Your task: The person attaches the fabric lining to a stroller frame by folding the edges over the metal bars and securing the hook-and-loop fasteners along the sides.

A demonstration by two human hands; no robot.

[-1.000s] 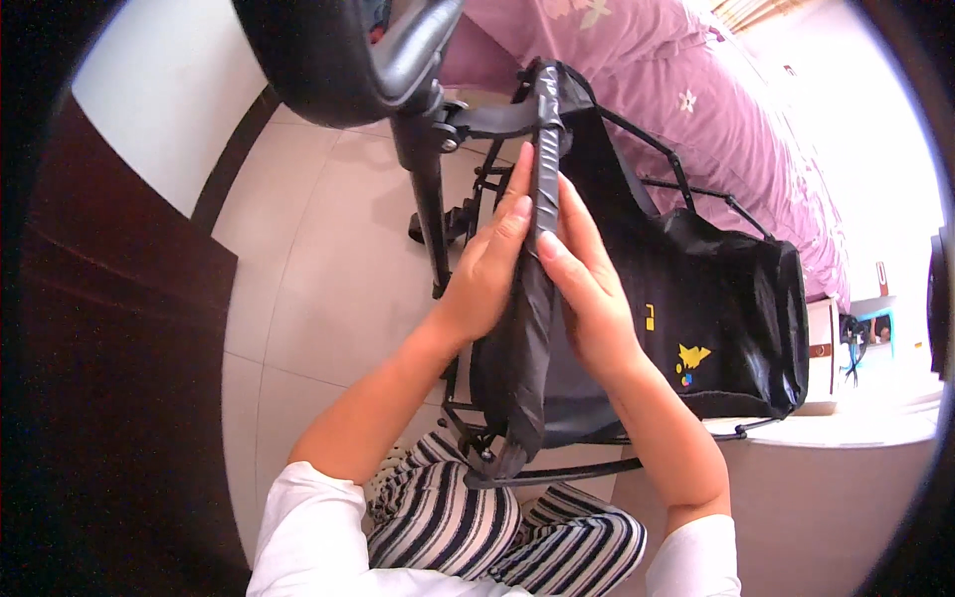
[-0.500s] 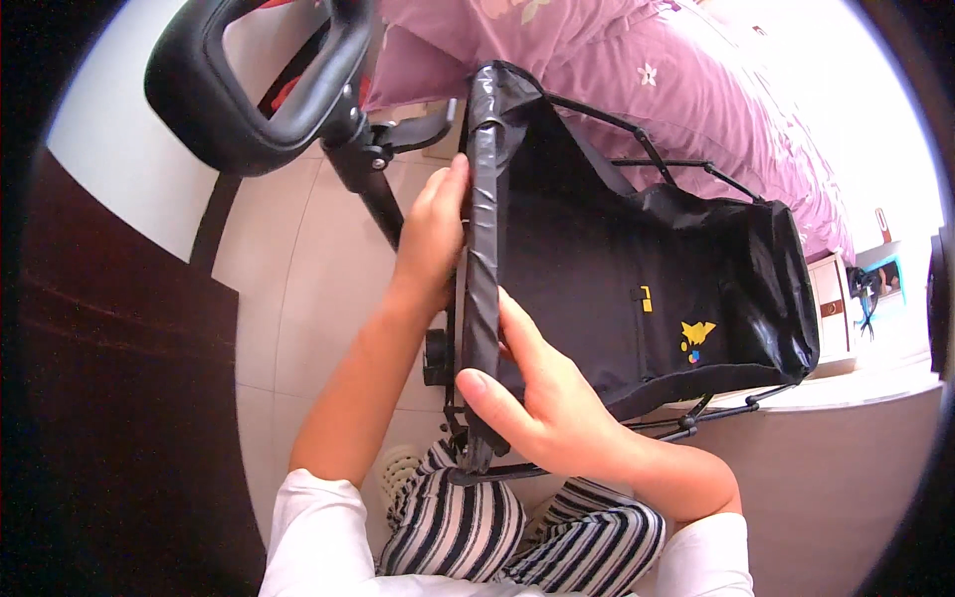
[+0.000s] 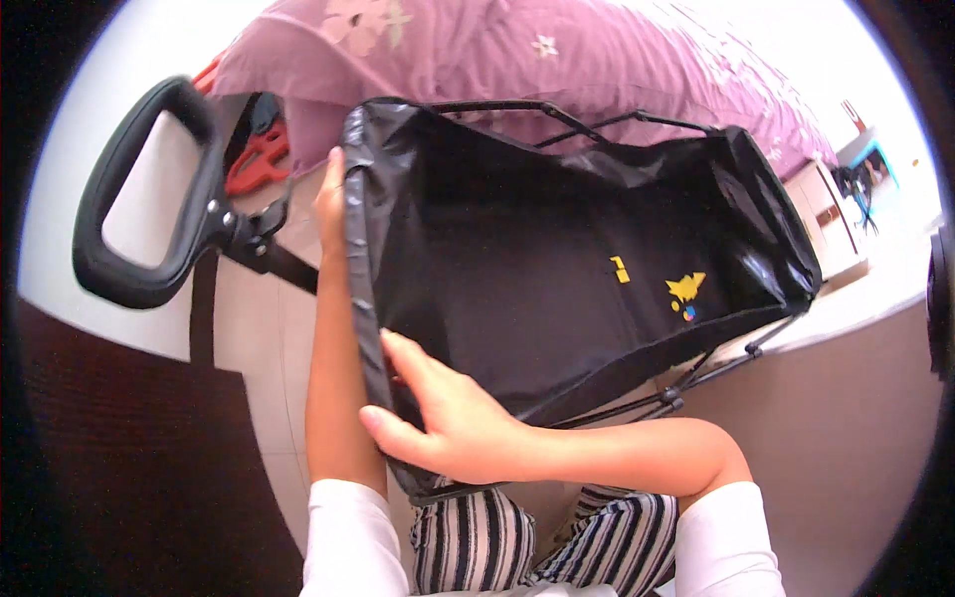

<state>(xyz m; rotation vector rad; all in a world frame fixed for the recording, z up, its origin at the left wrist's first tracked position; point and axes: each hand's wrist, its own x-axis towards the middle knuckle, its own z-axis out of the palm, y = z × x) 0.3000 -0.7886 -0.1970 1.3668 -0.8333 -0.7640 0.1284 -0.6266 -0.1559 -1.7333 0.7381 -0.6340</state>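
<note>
A black folding wagon (image 3: 517, 249) with a fabric liner stands unfolded in front of me, small yellow patches on its inside floor. At its left end wall, my right hand (image 3: 458, 418) straddles the fabric rim, thumb on the rim's top and fingers on the inner side. My left hand (image 3: 331, 204) presses against the outer face of that same wall, fingers stretched upward; the rim hides part of it. Beyond the left hand, the wagon's black loop handle (image 3: 95, 234) leans out to the left on its bar.
A bed with a pink flowered cover (image 3: 637, 70) borders the wagon's far side. On the left stands a dark brown wooden panel (image 3: 139, 438). A red object (image 3: 261, 164) lies near the bed's left end. At the far right is a small pale cabinet (image 3: 826, 219).
The wagon's left end has shifted left and its body looks wider open. Both hands moved left with the rim. The handle now appears lower and farther left.
</note>
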